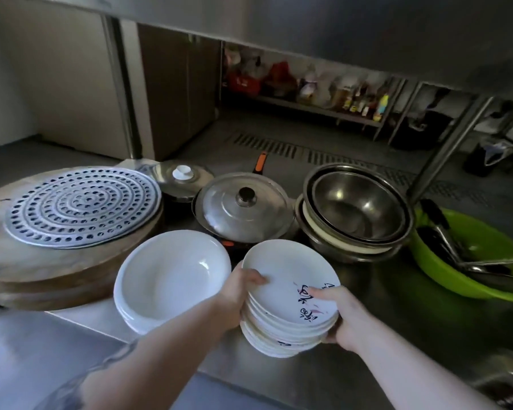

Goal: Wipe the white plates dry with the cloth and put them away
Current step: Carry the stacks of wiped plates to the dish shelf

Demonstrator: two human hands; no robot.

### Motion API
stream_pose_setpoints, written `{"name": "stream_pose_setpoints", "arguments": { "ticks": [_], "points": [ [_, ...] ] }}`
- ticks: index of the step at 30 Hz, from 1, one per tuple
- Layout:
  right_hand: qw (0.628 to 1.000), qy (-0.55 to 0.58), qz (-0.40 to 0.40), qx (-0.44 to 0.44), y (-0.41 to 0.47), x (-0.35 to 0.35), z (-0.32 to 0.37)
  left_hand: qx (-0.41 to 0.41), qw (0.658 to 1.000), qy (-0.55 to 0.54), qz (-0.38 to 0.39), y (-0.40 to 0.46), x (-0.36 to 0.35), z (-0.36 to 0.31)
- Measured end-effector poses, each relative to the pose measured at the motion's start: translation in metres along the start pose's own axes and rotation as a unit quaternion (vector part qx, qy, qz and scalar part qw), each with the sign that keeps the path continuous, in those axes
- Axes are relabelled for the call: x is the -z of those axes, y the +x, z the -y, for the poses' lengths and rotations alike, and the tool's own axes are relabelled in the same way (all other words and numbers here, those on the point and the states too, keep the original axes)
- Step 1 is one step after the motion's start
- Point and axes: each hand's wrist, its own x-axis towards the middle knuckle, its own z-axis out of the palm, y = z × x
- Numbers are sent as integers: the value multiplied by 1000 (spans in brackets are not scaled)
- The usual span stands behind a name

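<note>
I am seeing a stack of white plates point(289, 294) sitting tilted on the steel counter's front edge, its top plate carrying dark brush writing and pink strokes. Just left, touching it, a second stack of plain white plates point(172, 276) is lying.

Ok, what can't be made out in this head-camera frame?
- Cloth: none visible in the head view.
- Underside of the stack of white plates with dark lettering: hidden by left hand, right hand.
- Green plastic basin: cut off by right edge.
- Back shelf items: blurred.
</note>
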Motion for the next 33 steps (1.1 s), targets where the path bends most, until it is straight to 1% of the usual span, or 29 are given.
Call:
{"name": "stream_pose_setpoints", "arguments": {
  "ticks": [4, 7, 10, 15, 18, 22, 27, 30, 33],
  "points": [
    [1000, 0, -16, -11, 14, -4, 7, 8, 1000, -18, -12, 15, -3, -6],
    [999, 1, -24, -24, 21, -3, 8, 16, 999, -14, -29, 28, -5, -3],
    [999, 1, -26, -30, 29, 3, 6, 27, 999, -10, -29, 34, -8, 3],
    [999, 5, -30, -16, 38, 3, 6, 14, 999, -2, -38, 39, -7, 4],
    [1000, 14, -27, -6, 42, 3, 5, 20, 999, 13, -27, 38, -7, 4],
    [998, 62, 1, 17, 46, 5, 1, 40, 999, -27, -23, 35, -8, 6],
    [985, 161, -6, 53, 44, -3, -13, 10, 994, -91, -62, 29, -12, 19],
    [974, 214, -10, 76, 44, -7, -21, -19, 992, -101, -77, 29, -13, 19],
    [967, 240, -18, 82, 42, -12, -25, -27, 991, -106, -76, 28, -12, 20]
  ]
}}
